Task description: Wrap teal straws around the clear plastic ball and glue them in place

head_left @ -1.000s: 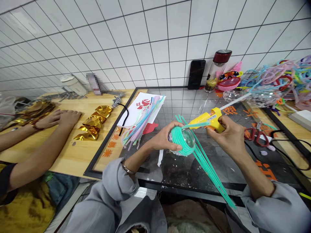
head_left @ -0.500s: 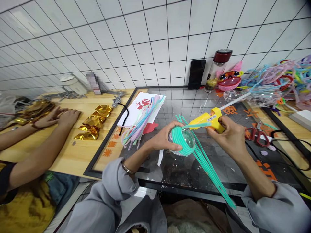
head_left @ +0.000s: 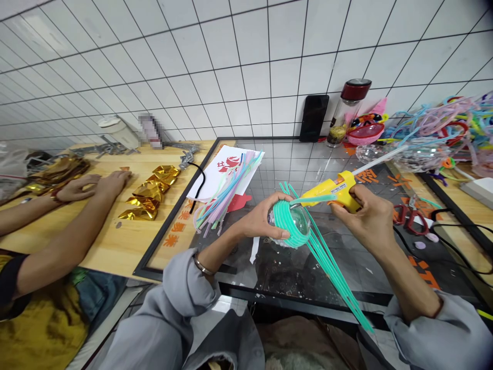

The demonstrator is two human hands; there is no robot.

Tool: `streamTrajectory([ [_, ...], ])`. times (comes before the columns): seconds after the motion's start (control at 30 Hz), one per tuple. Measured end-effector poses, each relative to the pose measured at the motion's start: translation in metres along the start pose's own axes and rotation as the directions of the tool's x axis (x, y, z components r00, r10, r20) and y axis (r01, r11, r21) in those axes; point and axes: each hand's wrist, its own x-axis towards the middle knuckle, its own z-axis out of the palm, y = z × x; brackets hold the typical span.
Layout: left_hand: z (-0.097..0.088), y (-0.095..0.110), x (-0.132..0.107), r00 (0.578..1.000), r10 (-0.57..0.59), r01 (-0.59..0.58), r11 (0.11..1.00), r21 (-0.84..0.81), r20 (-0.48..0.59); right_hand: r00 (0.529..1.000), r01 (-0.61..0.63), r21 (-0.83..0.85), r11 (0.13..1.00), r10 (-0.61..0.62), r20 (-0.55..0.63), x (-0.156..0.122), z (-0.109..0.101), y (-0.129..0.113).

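My left hand is closed round a clear plastic ball. Bright green pipe cleaners are wound in rows around that ball. In my right hand is a yellow hot glue gun, gripped at its handle. Its metal nozzle touches or nearly touches the upper rows; I cannot tell which. A clear glue stick pokes out of the gun's back. One green strand end lies across the gun's front. Loose green pipe cleaners trail from behind the ball past the table's front edge.
Pastel pipe cleaners lie on white paper. Red scissors and black cords are at right. A phone and glass bottle stand by the wall. At left, a co-worker's hands rest near gold foil.
The glue gun and my right hand have shifted slightly right, with the nozzle still at the ball. My left hand stays almost in place. The co-worker's hands have moved a little.
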Motion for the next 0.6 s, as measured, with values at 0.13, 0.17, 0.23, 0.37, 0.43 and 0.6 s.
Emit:
streamTrajectory([
  [0.13,0.0006,0.0004,0.0005,1.0,0.008,-0.008,1.0,0.008,-0.007,0.999,0.041,-0.011,0.999,-0.041,0.008,-0.0004,-0.0032,0.0005],
  [0.17,0.0007,0.0004,0.0006,1.0,0.011,-0.011,1.0,0.007,-0.007,0.999,0.05,-0.017,0.999,-0.05,0.007,-0.0005,-0.0038,0.0006],
  [0.23,0.0007,0.0005,0.001,1.0,0.012,-0.012,1.0,0.009,-0.006,0.998,0.069,-0.028,0.997,-0.069,0.003,-0.001,-0.0044,0.0008],
  [0.37,0.0002,0.0007,0.0012,1.0,0.02,-0.02,0.999,0.027,0.001,0.995,0.096,-0.049,0.994,-0.097,-0.018,-0.0017,-0.0046,0.0015],
  [0.43,-0.0002,0.0007,0.0011,1.0,0.02,-0.02,0.999,0.032,0.005,0.994,0.106,-0.058,0.993,-0.107,-0.011,-0.0015,-0.0052,0.0017],
  [0.6,-0.0002,0.0002,0.001,1.0,0.015,-0.015,0.999,0.038,0.006,0.99,0.139,-0.062,0.988,-0.141,-0.016,-0.0009,-0.0067,0.0011],
])
